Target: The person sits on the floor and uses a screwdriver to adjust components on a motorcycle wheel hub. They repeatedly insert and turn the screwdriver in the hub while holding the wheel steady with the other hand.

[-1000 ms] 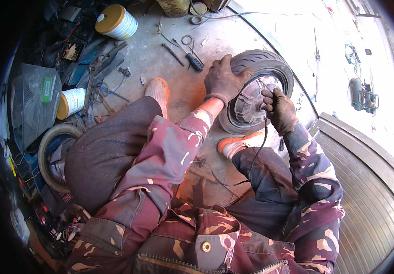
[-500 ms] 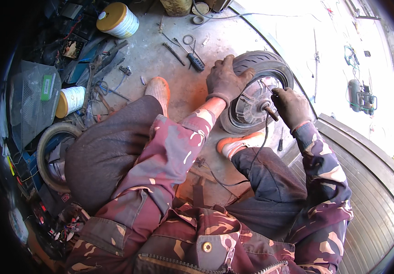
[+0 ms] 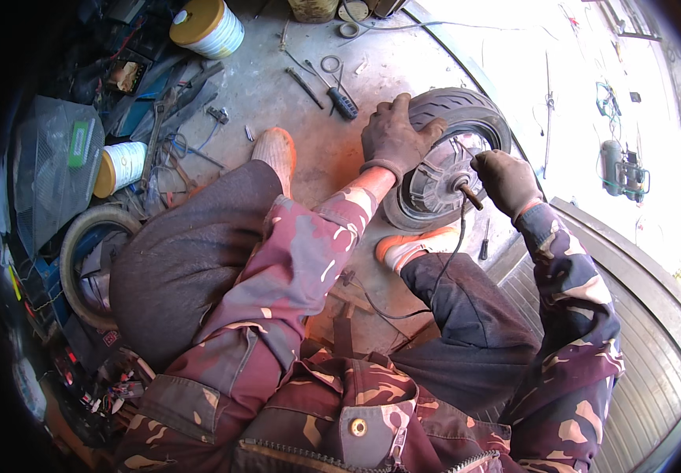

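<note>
A hub-motor wheel (image 3: 440,183) with a black treaded tyre (image 3: 455,105) leans tilted in front of my feet. Its grey metal hub faces me, and an axle (image 3: 470,195) with a dark cable (image 3: 460,236) sticks out. My left hand (image 3: 394,135), in a brown work glove, grips the tyre's left side, its thumb reaching over toward the rim. Near the hub's right edge my gloved right hand (image 3: 506,180) is closed on a thin metal rod-like tool (image 3: 465,148) that points at the rim area. The rest of that tool is hidden in the fingers.
A screwdriver (image 3: 485,240) lies right of the wheel; a blue-handled tool (image 3: 342,104) and a dark rod (image 3: 303,87) lie beyond my left hand. White tubs (image 3: 218,35), another tyre (image 3: 72,268) and cluttered parts fill the left side. A ribbed metal panel (image 3: 632,315) stands at right.
My right hand has shifted slightly right, its thin tool still at the hub. My left hand keeps its hold on the tyre; the whole view has moved a little.
</note>
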Demonstrator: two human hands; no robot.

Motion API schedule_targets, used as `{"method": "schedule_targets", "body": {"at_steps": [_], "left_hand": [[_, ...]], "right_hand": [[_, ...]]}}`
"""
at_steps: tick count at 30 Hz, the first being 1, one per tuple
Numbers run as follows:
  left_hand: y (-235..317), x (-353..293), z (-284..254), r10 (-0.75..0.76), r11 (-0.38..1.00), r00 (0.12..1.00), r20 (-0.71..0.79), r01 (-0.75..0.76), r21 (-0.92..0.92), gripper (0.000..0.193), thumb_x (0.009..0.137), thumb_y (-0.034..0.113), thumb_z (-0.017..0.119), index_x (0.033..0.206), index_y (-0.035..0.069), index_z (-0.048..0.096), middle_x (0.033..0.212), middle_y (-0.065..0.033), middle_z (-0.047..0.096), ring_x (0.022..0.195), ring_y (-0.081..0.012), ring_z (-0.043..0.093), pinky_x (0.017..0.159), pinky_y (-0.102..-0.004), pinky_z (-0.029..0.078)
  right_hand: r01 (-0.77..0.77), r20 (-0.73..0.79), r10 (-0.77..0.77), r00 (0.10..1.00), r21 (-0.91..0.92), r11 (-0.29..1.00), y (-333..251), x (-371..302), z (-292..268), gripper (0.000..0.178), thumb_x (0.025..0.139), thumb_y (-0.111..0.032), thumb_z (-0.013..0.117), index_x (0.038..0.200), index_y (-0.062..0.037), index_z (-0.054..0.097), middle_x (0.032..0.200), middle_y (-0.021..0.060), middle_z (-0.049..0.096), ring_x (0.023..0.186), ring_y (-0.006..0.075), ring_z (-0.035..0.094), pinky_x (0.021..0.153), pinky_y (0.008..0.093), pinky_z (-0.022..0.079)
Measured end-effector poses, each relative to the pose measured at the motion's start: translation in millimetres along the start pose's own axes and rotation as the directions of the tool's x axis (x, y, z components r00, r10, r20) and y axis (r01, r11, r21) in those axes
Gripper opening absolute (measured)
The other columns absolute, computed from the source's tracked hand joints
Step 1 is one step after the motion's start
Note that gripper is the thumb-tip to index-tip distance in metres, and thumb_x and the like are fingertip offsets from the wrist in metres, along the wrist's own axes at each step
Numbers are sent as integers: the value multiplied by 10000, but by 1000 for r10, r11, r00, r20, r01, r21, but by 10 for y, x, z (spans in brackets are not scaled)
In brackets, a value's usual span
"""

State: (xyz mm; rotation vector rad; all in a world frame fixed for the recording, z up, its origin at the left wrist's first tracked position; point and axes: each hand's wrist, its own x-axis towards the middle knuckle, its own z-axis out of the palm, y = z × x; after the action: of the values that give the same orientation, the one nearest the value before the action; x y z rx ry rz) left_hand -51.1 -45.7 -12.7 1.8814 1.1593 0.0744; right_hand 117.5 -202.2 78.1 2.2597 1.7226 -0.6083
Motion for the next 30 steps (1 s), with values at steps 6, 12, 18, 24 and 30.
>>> {"method": "schedule_targets", "body": {"at_steps": [6,12,18,24,30], "left_hand": [[45,4,-5,-16,1000,1000,4,16,22,891,870,714,765,1510,125,566,1396,-238,638,1306,-407,639,1062,-488,546],[11,6,10,3,1000,1000,-6,-2,24,882,881,736,738,1497,126,570,1385,-242,645,1306,-408,640,1048,-494,552],[15,9,40,21,1000,998,-51,-21,10,829,856,725,770,1405,130,589,1287,-244,659,1221,-427,661,1008,-524,550],[45,33,23,-32,999,999,14,31,28,899,864,746,751,1491,125,578,1373,-249,646,1297,-415,645,1063,-492,543],[-3,35,24,-5,1000,1000,2,5,-2,900,854,747,756,1487,132,585,1378,-254,644,1300,-423,644,1067,-494,542]], "right_hand": [[-510,389,416,822,827,237,-188,-12,144,302,1092,-281,657,1073,-5,778,783,90,755,625,140,692,587,297,540],[-513,406,445,798,846,149,-313,-58,115,333,1123,-259,580,1093,29,745,797,72,756,641,98,638,588,270,502],[-426,552,420,720,830,-360,-335,-3,208,336,1166,-288,553,1163,10,709,799,4,668,586,71,551,482,239,436],[-311,527,403,748,816,-487,-399,72,295,261,1147,-233,563,1173,-29,724,818,-53,634,568,43,497,453,183,399],[-367,523,504,688,849,-381,-511,80,177,365,1117,-325,640,1204,23,710,866,39,718,609,125,614,516,252,488]]}}
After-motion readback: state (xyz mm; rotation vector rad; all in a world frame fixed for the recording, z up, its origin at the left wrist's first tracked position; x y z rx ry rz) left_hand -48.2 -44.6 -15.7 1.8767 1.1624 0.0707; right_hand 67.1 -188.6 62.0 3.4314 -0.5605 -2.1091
